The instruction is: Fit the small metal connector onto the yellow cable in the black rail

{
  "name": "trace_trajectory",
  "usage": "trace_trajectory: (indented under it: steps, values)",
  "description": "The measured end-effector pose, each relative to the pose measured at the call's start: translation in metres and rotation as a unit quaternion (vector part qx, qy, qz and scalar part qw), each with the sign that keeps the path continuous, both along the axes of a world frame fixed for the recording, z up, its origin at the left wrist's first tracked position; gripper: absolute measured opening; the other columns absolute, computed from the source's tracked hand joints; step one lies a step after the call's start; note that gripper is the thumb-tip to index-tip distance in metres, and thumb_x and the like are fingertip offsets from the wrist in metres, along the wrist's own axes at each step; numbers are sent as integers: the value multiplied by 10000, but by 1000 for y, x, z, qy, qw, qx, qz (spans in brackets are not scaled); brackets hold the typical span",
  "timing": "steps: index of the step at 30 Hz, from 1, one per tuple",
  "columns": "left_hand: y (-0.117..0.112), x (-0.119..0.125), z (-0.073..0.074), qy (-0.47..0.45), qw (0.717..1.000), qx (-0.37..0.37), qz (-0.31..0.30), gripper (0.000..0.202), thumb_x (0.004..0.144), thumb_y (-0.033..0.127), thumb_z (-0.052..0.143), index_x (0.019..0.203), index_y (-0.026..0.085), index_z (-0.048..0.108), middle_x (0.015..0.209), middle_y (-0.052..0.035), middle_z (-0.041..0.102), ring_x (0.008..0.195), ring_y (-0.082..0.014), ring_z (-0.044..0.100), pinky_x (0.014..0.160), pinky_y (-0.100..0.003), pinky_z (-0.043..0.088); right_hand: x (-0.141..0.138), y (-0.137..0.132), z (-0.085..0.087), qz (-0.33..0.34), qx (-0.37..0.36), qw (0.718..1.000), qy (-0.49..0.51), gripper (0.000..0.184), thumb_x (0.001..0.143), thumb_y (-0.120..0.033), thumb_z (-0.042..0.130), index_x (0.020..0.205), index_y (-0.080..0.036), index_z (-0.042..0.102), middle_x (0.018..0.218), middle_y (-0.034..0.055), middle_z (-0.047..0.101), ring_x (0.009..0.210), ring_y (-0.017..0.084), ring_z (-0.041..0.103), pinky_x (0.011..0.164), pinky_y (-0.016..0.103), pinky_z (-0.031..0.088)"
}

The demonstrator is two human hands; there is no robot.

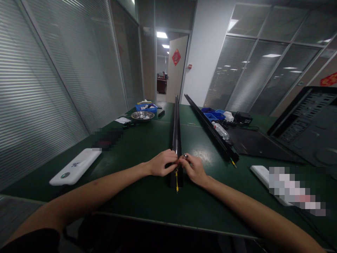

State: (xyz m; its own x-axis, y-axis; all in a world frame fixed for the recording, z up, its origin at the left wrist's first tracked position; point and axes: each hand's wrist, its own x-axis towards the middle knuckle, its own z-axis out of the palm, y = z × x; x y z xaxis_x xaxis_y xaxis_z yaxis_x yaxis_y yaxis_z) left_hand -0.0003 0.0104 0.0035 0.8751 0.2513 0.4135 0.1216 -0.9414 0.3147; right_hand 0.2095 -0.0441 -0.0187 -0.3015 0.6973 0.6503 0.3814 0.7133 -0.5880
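A long black rail-like bar (176,133) lies lengthwise on the green table, its near end in front of me. My left hand (163,163) is closed at the bar's near part, thumb and fingers pinched together. What lies between those fingertips is hidden. Beside it on the right, my right hand (195,170) is also closed, with a small shiny metal part (185,156) at its fingers, too small to name. The fingertips of both hands nearly meet over the bar. Just below them, a short yellow wire (177,182) with a terminal at its tip hangs from the bar.
A second black bar (210,130) with a yellow-green wire lies to the right. Beyond it are blue bins (214,114), a plastic bottle (220,130) and a black panel. A metal bowl (142,116) and blue basket stand far left. White devices (76,167) flank me.
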Motion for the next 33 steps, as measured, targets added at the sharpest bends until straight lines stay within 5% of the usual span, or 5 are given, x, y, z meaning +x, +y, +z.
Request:
trace_trajectory:
  steps: [33]
  values:
    - [0,0,0,1,1000,-7,2,183,984,234,465,1021,161,629,972,-109,655,928,-249,583,864,-401,447,0,0,1,-11,-6,1000,-9,288,1033,-343,512,846,-183,662,705,10,624,613,143,582,609,259,447]
